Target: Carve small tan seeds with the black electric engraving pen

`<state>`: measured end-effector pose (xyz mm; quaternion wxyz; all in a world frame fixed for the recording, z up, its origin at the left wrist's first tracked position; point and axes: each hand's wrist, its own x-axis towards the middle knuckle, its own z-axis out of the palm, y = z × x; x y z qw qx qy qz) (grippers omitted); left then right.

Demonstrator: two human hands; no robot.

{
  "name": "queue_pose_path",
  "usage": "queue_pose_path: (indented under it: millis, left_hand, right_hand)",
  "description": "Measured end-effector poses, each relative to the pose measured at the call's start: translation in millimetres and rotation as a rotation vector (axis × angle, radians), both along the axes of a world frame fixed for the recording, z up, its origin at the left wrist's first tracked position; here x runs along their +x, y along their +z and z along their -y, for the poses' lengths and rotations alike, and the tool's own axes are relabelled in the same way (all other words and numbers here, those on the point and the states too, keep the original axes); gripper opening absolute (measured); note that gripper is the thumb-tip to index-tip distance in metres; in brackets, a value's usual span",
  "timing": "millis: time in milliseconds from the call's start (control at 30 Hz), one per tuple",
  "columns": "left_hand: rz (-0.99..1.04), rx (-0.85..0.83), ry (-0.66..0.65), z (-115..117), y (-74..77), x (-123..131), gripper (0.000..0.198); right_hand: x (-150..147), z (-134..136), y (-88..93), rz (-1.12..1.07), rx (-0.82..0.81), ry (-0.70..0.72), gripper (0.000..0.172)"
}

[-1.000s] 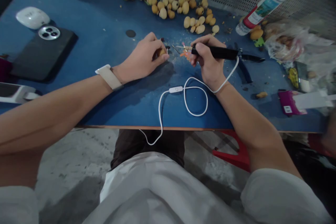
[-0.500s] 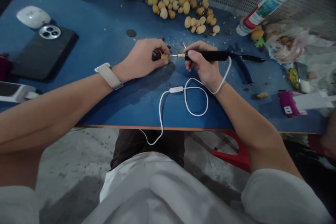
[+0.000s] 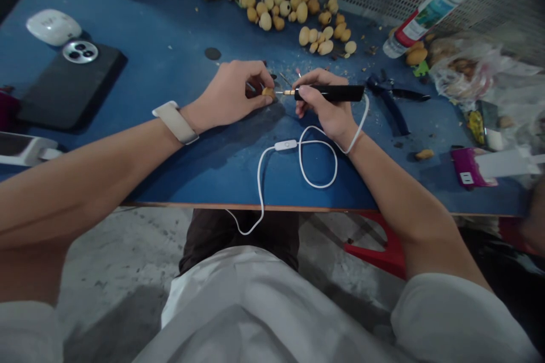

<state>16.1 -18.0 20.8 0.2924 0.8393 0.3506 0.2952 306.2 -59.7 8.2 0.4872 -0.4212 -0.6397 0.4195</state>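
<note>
- Honestly, the blue bench point(image 3: 140, 57) is pretty crowded, with a heap of seeds point(image 3: 281, 11) up top, so a dropped piece could get lost among them.
- Pliers point(image 3: 389, 103) lie near the right hand point(image 3: 327, 110), so bumping them could jerk the engraver point(image 3: 327, 93).
- That white cable point(image 3: 317, 167) loops toward the bench edge; if it snags on the wrist or edge, the engraver gets tugged off line.
- Hands are apart but close: the left hand point(image 3: 230, 93) pinches a small seed point(image 3: 268, 92) in its fingertips, while the right hand grips the engraver like a pen.
- That seed is tiny and held just over the bench, right by the bit point(image 3: 284, 92). I can't tell if they're touching, but one slip could skate the bit into a fingertip.
</note>
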Motion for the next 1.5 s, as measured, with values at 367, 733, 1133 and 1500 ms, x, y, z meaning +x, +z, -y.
queue_pose_path:
  millis: [367,733,1133,1500]
  left_hand:
    - [-0.016,-0.019,-0.023,-1.5,-1.3,-0.8,0.059]
    - [0.0,0.054,-0.004,-3.7,-3.1,-1.4,0.037]
    - [-0.011,0.049,0.023,-2.6,-2.4,-1.2,0.032]
    - [-0.038,0.033,0.017,1.0,1.2,0.3,0.032]
  right_hand:
    - [5.6,-3.9,-3.6,-0.042,-0.057,0.017,0.061]
    - [3.7,-3.6,-1.9,-0.019,-0.019,0.014,0.068]
    - [3.6,-3.9,-2.0,-0.034,-0.062,0.002,0.062]
    - [3.1,-1.3,-0.5,-0.01,-0.056,-0.003,0.065]
